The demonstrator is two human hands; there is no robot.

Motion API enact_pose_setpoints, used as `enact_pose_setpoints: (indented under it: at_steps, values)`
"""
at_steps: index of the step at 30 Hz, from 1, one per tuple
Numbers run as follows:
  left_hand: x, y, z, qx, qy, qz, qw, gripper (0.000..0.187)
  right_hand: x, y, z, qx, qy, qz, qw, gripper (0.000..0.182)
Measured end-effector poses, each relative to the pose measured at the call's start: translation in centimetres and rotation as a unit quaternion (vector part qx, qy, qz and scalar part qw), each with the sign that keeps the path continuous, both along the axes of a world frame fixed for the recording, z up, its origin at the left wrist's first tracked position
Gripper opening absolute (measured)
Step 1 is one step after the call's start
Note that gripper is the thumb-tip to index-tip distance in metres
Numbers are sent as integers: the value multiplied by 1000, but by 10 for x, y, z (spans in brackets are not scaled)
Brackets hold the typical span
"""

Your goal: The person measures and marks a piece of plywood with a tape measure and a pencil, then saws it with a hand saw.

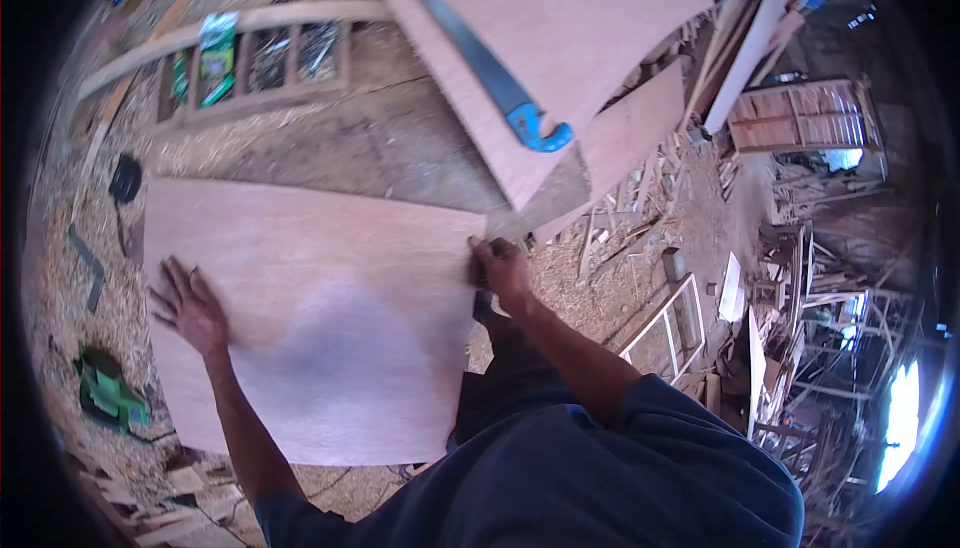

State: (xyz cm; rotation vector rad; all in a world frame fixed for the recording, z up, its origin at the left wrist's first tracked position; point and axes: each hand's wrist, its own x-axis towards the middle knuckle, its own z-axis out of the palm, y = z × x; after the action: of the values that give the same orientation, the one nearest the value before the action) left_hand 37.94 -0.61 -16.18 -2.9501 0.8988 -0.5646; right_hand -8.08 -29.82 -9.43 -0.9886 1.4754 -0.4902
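A plywood sheet (330, 288) lies in front of me, its near part by my body. My left hand (195, 310) rests flat on its left side with the fingers spread. At the sheet's right edge, near the far corner, my right hand (502, 270) is closed on the edge; some of its fingertips are hidden. Beyond it, a handsaw (490, 73) with a blue handle lies on a second, larger plywood sheet (600, 18), whose pointed corner comes close to the first sheet's far edge.
A wooden frame with slots (255, 66) holding green packets stands at the far left. On the left, a green power tool (108, 393) and a dark angled metal piece (87, 266) lie among shavings. Wood scraps and a pale frame (672, 323) are at right.
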Motion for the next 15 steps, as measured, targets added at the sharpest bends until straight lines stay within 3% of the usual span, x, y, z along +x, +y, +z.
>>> enact_pose_setpoints:
  at_steps: [3, 6, 7, 8, 10, 11, 12, 13, 15]
  values:
    - [-5, -11, -7, 86, 7, 94, 992, 64, -30, -19, -8, 16, 44, 103, 994, 29]
    - [-35, -42, 8, 81, 104, 188, 973, 59, -99, -48, 2, -118, 149, 243, 951, 29]
    - [-54, -54, 8, 58, 104, 184, 976, 59, -130, -56, 3, -136, 165, 241, 947, 29]
    - [-50, -43, -26, 65, 53, 81, 993, 55, -163, -66, 2, -154, 182, 241, 941, 29]
    - [-98, -74, -22, 37, 118, 57, 991, 50, -230, -89, -3, -34, 140, 143, 979, 29]
    - [-121, -91, -20, 56, 161, 30, 985, 45, -271, -97, -35, 45, 137, 64, 988, 29]
    - [-146, -119, 2, 19, 321, 38, 946, 37, -317, -107, -89, 123, 131, -13, 984, 30]
    - [-180, -145, 13, -22, 325, 19, 945, 34, -363, -113, -143, 160, 132, -40, 977, 33]
    - [-211, -162, 21, -56, 343, -30, 937, 31, -415, -133, -192, 192, 145, -111, 964, 34]
